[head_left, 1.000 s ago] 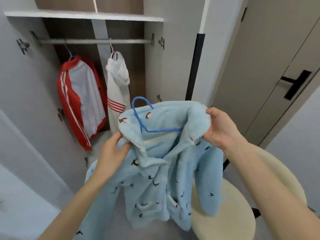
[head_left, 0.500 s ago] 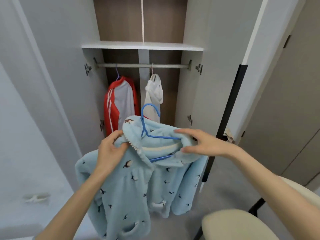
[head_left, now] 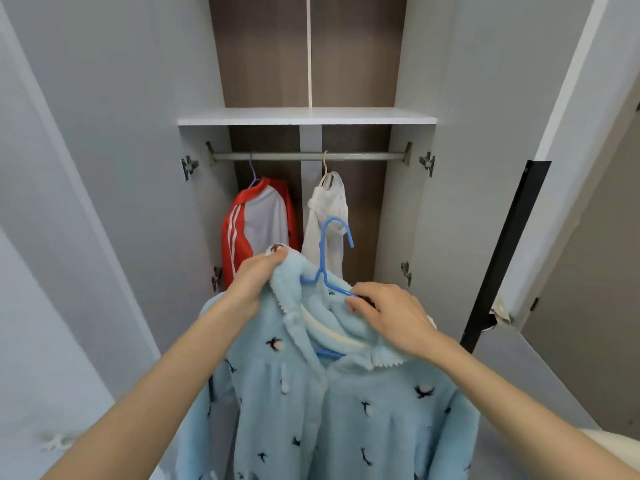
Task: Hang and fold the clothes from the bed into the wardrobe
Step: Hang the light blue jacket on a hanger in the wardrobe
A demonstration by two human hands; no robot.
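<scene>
Slipping off is the big worry. The fluffy blue coat [head_left: 346, 410] is thick and heavy, and its collar sits bunched on the thin blue hanger [head_left: 328, 258]. If one shoulder is not pulled right over the hanger's arm, the coat could slide down to six o'clock and land on the floor when it is lifted. The hook could also miss the rail [head_left: 304, 156], which is high up at twelve o'clock from the hands, well apart from them. The spots left on the rail look tight, so the coat may bump the white hoodie [head_left: 327, 216] or the red and white jacket [head_left: 256, 226].

The left hand [head_left: 254, 284] is at nine o'clock from the hanger's neck. Its fingers are curled and pinch the fuzzy collar edge, with the arm reaching up and forward. The right hand [head_left: 391, 317] is at four o'clock from the neck. Its bent fingertips pinch the hanger's wire arm where it goes under the collar. I cannot tell if it holds cloth too. The coat hangs in front of the open wardrobe [head_left: 304, 116], not on the rail yet.
</scene>
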